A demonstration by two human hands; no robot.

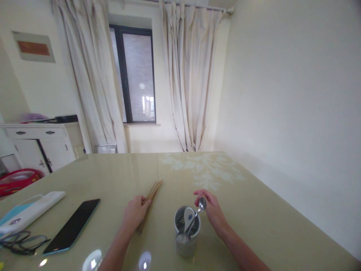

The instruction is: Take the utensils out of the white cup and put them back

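Note:
My left hand (pixel 135 212) is closed around a bundle of wooden chopsticks (pixel 149 209), their tips angled away over the table. To its right stands a round grey utensil holder (pixel 186 248) with holes showing inside. A white ceramic spoon (pixel 189 215) with a blue motif leans in it, along with a metal spoon (pixel 202 204) whose bowl points up. Another rounded, shiny utensil head (pixel 182 238) shows at the near rim. My right hand (pixel 213 210) is just behind the metal spoon's bowl, fingers loosely curved and apart; the spoon partly hides them.
The glossy table (pixel 113 180) carries a black phone (pixel 73 226), eyeglasses (pixel 24 242) and a long white device (pixel 34 212) on the left. A wall (pixel 290 113) runs along the right edge. Behind are curtains (pixel 194 75), a window (pixel 139 75) and a white cabinet (pixel 56 146).

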